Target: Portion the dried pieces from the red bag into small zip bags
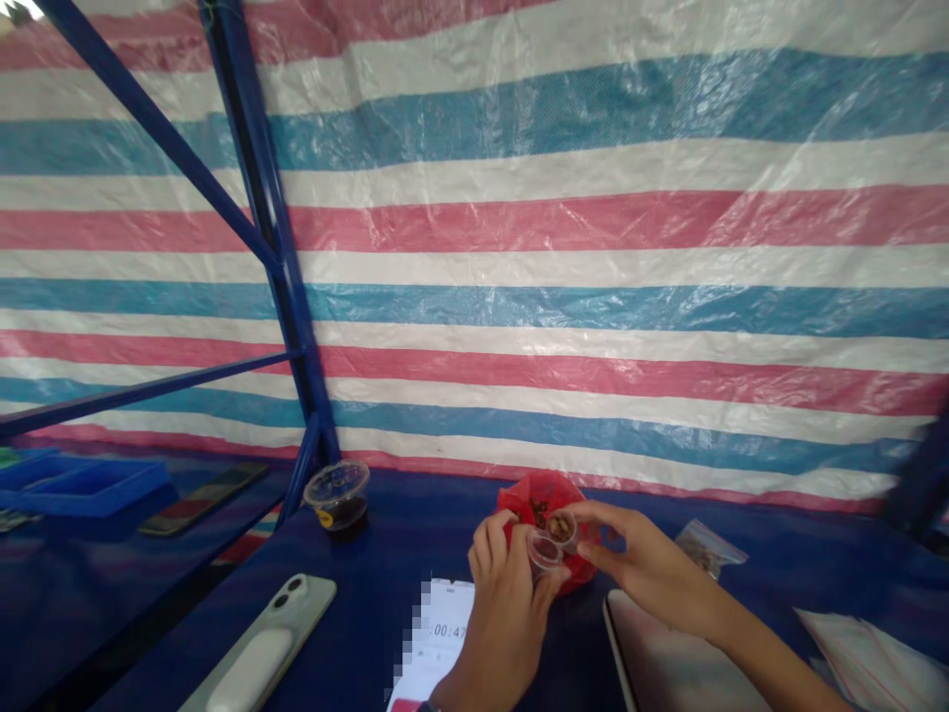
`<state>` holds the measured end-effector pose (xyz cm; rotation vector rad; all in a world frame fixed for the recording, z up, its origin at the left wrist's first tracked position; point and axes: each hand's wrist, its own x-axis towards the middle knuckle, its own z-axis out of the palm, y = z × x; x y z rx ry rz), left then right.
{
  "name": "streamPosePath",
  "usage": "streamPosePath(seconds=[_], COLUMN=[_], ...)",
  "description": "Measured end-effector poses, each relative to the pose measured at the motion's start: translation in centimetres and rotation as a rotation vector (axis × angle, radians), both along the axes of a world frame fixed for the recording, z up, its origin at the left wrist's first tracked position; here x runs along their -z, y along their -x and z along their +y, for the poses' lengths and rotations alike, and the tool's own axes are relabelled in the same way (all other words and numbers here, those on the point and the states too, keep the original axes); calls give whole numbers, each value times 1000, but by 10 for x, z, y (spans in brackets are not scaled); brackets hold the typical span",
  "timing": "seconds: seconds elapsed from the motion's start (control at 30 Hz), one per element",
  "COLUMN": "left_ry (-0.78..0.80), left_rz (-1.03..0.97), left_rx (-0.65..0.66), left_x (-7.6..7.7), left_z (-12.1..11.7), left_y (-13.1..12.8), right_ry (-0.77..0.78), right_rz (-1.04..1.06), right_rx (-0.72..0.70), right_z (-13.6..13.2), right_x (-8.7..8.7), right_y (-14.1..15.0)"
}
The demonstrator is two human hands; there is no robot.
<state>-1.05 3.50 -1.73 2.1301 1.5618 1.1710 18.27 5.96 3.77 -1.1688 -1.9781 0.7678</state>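
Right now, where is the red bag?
The red bag lies on the blue table, straight behind the left hand and right hand, in the head view.

The desk (371, 554) stood before a tarp wall (474, 247). On it, a phone (256, 643) lay at left, with a lidded cup (337, 497) behind it. A plastic bag (545, 494) lay further back at centre; in front of it, the left hand (504, 633) held a small cup (544, 554), and the right hand (652, 564) held a second cup (561, 527) just behind. A zip bag (712, 549) lay to the right.
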Motion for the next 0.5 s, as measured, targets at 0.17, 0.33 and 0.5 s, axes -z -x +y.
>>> streamPosePath(seconds=[0.17, 0.33, 0.5], left_ry=[-15, -47, -47], left_rz=[82, 95, 37], left_rx=[24, 61, 62], left_x=[-2, 1, 3], left_z=[-2, -1, -1], left_y=[-7, -10, -9], right_ry=[-209, -331, -377], right_rz=[-315, -568, -595], right_rx=[26, -18, -34], right_z=[-16, -25, -24], right_x=[-18, -30, -29], right_y=[6, 15, 18])
